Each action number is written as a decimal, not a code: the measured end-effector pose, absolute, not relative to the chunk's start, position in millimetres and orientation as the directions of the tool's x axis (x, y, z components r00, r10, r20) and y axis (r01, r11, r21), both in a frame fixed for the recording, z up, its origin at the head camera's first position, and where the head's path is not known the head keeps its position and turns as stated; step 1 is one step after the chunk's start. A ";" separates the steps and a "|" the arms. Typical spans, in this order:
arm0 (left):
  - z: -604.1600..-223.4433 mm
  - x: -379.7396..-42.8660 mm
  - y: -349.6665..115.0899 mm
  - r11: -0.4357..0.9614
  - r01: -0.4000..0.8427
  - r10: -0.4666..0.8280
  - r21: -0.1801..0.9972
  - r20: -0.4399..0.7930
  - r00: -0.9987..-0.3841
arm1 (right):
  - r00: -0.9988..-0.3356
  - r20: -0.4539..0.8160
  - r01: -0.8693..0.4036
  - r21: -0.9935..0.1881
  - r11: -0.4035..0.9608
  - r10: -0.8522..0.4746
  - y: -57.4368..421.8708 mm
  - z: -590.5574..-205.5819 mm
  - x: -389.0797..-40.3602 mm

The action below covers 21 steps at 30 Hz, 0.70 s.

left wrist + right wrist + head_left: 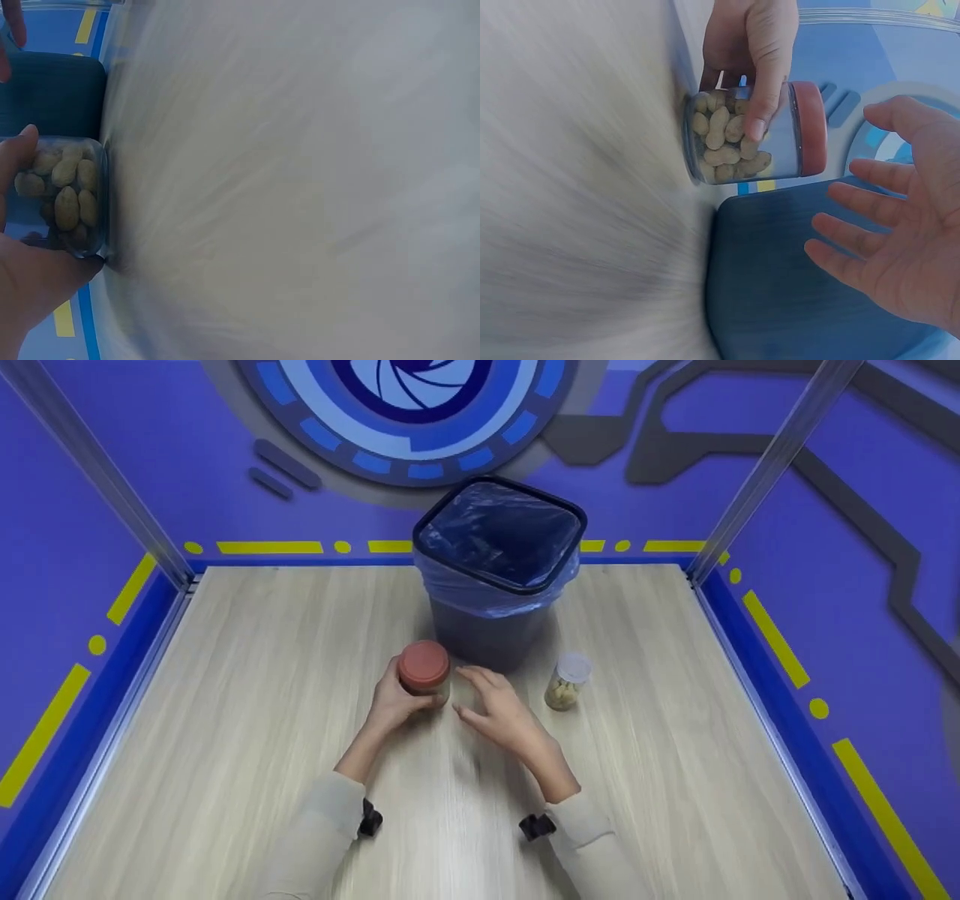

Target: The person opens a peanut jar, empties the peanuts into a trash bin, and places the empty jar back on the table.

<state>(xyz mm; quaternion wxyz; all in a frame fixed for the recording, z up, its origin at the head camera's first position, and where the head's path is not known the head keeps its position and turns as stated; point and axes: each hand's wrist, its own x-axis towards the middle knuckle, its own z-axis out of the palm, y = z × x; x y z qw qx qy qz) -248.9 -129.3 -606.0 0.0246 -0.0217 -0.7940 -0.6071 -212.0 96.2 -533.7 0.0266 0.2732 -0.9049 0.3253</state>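
Observation:
A clear jar with a red lid (424, 663) stands upright on the table. Unshelled peanuts (724, 139) fill its lower part. My left hand (396, 699) grips the jar's side, thumb across the near face, as the right wrist view also shows. To the right of the jar is my right hand (501, 712), its fingers spread and apart from the lid, holding nothing. Farther right a smaller clear jar (567, 682) with a whitish lid holds pale pieces too small to identify.
Behind the hands stands a dark trash bin (487, 637) lined with a translucent bag (495, 600). The wood-grain table (247, 675) is bounded by blue side panels and a back panel. Small black cameras (537, 826) sit on the wrists.

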 end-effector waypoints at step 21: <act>-565.3 -239.2 -138.3 0.586 0.329 0.200 0.740 0.261 -0.944 | -0.831 0.268 -0.549 -0.538 0.639 -0.488 111.9 -510.7 -211.9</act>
